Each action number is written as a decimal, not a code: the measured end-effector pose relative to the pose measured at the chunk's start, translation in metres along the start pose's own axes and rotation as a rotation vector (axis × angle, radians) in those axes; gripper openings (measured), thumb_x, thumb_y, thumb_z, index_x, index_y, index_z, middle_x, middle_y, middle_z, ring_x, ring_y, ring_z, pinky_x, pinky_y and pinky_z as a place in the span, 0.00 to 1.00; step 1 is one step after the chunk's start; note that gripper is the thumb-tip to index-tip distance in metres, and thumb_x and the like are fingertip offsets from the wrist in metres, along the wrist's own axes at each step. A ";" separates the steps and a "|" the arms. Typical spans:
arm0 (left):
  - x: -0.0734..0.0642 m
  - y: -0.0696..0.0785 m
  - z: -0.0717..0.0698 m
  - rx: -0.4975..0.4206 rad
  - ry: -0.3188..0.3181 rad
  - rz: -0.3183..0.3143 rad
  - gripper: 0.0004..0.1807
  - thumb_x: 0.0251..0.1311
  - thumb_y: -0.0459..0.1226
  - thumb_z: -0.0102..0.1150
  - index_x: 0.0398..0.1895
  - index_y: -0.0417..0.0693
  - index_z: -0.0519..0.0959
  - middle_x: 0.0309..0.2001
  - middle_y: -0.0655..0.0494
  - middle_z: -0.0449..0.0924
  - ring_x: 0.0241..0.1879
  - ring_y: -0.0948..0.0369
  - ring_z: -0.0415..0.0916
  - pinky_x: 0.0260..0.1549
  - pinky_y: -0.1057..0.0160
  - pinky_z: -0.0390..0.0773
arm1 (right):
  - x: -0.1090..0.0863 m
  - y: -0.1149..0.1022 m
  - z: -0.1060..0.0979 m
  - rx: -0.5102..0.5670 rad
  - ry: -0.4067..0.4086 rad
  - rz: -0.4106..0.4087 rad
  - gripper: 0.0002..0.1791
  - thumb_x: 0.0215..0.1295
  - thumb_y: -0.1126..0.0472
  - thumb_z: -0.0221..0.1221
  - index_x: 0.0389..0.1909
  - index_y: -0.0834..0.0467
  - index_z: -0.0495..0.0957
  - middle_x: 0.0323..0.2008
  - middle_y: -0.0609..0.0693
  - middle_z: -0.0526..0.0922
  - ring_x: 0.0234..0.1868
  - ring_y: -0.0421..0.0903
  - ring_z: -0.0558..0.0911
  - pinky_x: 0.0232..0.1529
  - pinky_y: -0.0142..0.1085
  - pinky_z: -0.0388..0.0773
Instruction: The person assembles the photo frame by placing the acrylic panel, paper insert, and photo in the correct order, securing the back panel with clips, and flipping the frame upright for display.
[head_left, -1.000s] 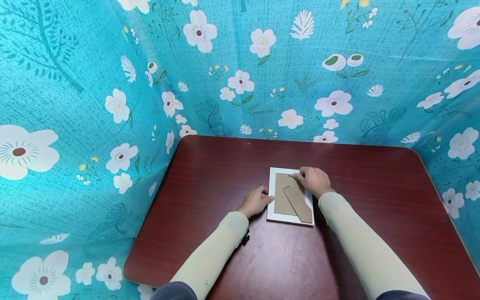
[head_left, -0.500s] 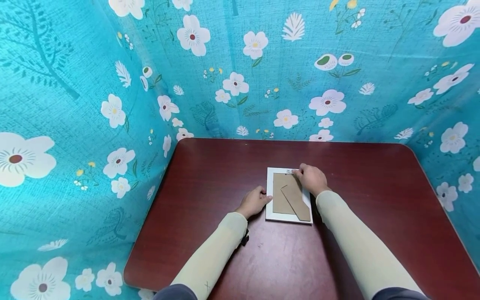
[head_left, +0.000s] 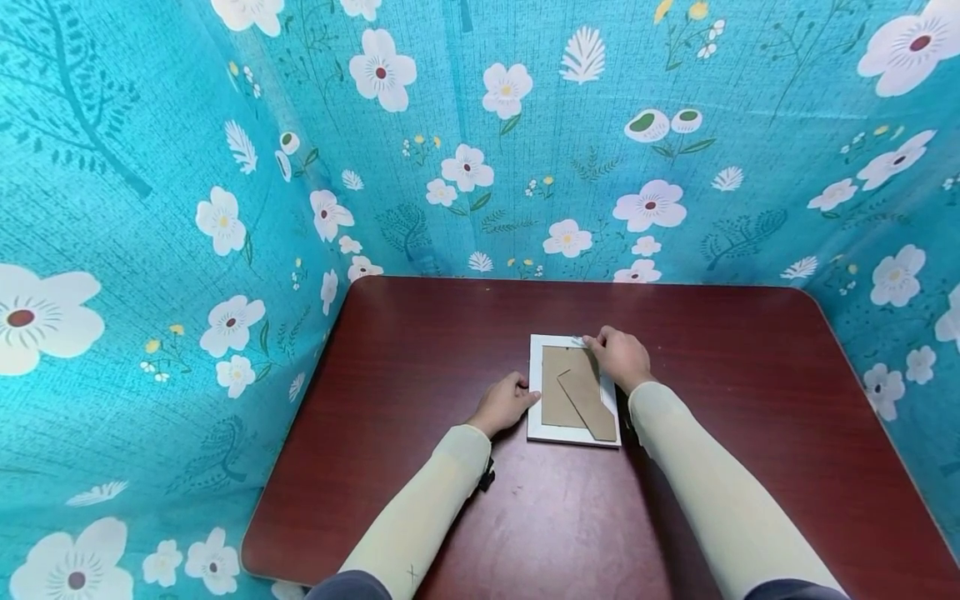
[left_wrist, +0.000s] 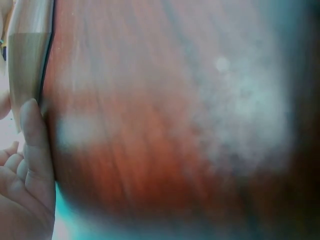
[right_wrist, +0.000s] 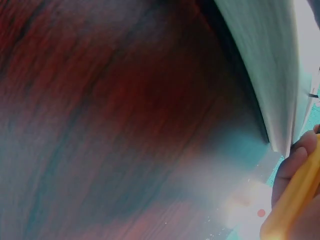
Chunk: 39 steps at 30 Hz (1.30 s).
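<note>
A white picture frame (head_left: 570,434) lies face down on the table, its brown cardboard backing (head_left: 555,407) and slanted stand leg (head_left: 592,410) facing up. My left hand (head_left: 501,404) grips its left edge, thumb on the rim; in the left wrist view a finger (left_wrist: 35,132) lies along the frame's side. At the top right corner, my right hand (head_left: 624,357) is over the frame. The right wrist view shows this hand holding a yellow handle (right_wrist: 292,200), whose kind I cannot tell. A small grey piece shows by its fingertips on the top rim.
The dark red tabletop (head_left: 420,350) has rounded corners and surrounds the frame. Teal flowered cloth (head_left: 480,225) hangs along its back and left sides. A black strap (head_left: 487,475) is on my left wrist.
My right hand's fingertips have moved slightly up, from the backing's top edge onto the frame's top rim. The left hand stays at the frame's left edge. The head view has shifted a little.
</note>
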<state>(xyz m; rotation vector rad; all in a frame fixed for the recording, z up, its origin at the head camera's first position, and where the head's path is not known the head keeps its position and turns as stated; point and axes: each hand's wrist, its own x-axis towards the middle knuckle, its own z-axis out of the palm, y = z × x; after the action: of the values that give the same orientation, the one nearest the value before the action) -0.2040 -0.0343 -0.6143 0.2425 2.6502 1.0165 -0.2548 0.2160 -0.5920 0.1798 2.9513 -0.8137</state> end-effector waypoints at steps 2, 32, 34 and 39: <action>0.000 0.000 -0.001 -0.004 0.000 -0.003 0.19 0.62 0.53 0.61 0.46 0.51 0.77 0.30 0.66 0.75 0.31 0.66 0.73 0.36 0.62 0.73 | -0.001 -0.001 0.000 0.003 0.007 0.002 0.21 0.71 0.43 0.54 0.27 0.55 0.70 0.20 0.51 0.71 0.25 0.50 0.70 0.26 0.43 0.63; -0.003 0.004 -0.005 -0.031 -0.003 0.005 0.19 0.62 0.53 0.62 0.45 0.50 0.77 0.29 0.65 0.75 0.30 0.65 0.72 0.35 0.62 0.72 | -0.034 0.009 -0.006 0.055 0.067 -0.101 0.20 0.77 0.54 0.44 0.53 0.64 0.76 0.45 0.61 0.76 0.48 0.60 0.75 0.50 0.55 0.69; -0.003 0.005 -0.006 -0.028 -0.003 0.007 0.19 0.62 0.53 0.62 0.46 0.50 0.77 0.29 0.65 0.75 0.30 0.65 0.72 0.35 0.62 0.72 | -0.037 0.009 -0.007 0.066 0.082 -0.113 0.19 0.77 0.55 0.45 0.52 0.65 0.76 0.45 0.63 0.77 0.49 0.61 0.75 0.51 0.56 0.69; -0.004 0.007 -0.007 -0.028 -0.008 0.002 0.19 0.62 0.53 0.62 0.46 0.49 0.77 0.29 0.64 0.75 0.30 0.65 0.73 0.36 0.61 0.73 | -0.043 0.013 -0.006 0.083 0.108 -0.138 0.18 0.76 0.57 0.47 0.50 0.67 0.77 0.46 0.65 0.78 0.51 0.63 0.76 0.53 0.56 0.68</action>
<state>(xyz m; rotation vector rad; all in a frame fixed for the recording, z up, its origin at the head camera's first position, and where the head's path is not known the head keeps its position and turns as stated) -0.2026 -0.0349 -0.6040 0.2419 2.6269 1.0508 -0.2106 0.2259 -0.5886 0.0253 3.0602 -0.9746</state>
